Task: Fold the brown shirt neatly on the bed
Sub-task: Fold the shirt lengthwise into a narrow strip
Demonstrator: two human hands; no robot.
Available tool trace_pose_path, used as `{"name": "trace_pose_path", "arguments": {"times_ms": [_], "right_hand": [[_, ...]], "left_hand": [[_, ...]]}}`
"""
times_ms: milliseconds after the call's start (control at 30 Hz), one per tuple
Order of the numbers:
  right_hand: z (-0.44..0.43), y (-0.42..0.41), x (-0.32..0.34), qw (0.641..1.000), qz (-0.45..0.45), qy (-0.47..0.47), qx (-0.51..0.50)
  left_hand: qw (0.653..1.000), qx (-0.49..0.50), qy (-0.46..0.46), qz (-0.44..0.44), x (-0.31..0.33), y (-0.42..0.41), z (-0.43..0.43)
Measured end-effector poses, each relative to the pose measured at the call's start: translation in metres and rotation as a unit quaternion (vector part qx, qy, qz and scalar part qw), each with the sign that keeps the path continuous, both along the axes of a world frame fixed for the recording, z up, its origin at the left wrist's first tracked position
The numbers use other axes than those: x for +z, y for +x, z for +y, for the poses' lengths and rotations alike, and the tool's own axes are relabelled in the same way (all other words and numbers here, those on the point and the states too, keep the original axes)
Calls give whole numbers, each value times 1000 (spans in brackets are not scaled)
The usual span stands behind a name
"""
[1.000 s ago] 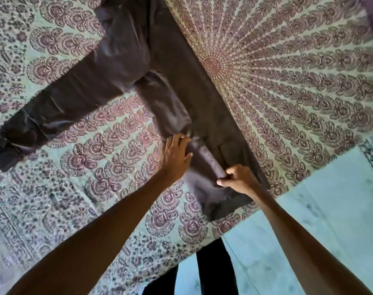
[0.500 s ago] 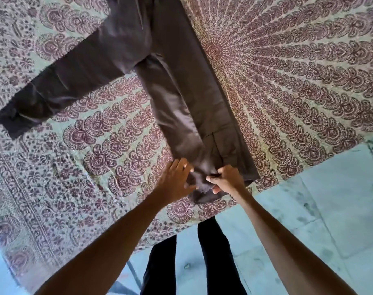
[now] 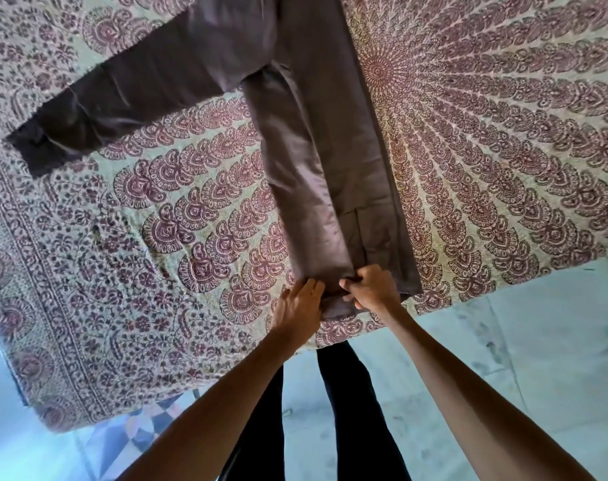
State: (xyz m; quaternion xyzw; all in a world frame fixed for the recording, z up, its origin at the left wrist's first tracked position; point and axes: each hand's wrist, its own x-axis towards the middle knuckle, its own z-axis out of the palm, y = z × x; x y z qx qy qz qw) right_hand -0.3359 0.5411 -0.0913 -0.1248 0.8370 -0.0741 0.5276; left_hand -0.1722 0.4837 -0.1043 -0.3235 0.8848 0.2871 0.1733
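Note:
The brown shirt (image 3: 330, 140) lies flat on the bed, its body folded lengthwise into a long strip that runs toward me. One sleeve (image 3: 122, 95) stretches out to the left. A folded-over layer lies along the strip's left side. My right hand (image 3: 371, 288) pinches the near end of that layer at the hem. My left hand (image 3: 297, 307) rests with straight fingers on the shirt's lower left edge, right beside the other hand.
The bed carries a cream bedspread (image 3: 156, 237) with a maroon mandala print; its near edge runs just below my hands. Pale tiled floor (image 3: 521, 341) lies to the right and below. My dark trouser legs (image 3: 347, 394) stand against the bed edge.
Both hands slid down the folded layer to the hem and drew together. The crumpled layer is now pulled straight and smooth along the strip.

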Motion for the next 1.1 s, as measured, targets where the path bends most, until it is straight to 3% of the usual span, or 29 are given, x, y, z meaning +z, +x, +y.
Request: {"name": "trace_pose_path", "arguments": {"times_ms": [200, 333, 467, 633, 867, 1000, 1100], "right_hand": [[-18, -10, 24, 962, 124, 78, 229], [-65, -37, 37, 941, 217, 30, 259], [-146, -64, 35, 967, 180, -82, 164], [-262, -61, 17, 985, -15, -171, -33], [-389, 7, 0, 938, -233, -176, -187], [-433, 51, -11, 916, -247, -169, -266], [-455, 69, -19, 902, -232, -171, -320]], "left_hand": [[996, -76, 19, -36, 7, -9, -24], [998, 49, 18, 17, 11, -25, -88], [977, 149, -82, 131, 7, -42, -186], [942, 238, -176, 159, 3, -40, -326], [940, 264, -206, -65, -5, 22, -472], [941, 253, -176, -139, -21, 75, -530], [953, 236, -138, -131, -19, 95, -545]]}}
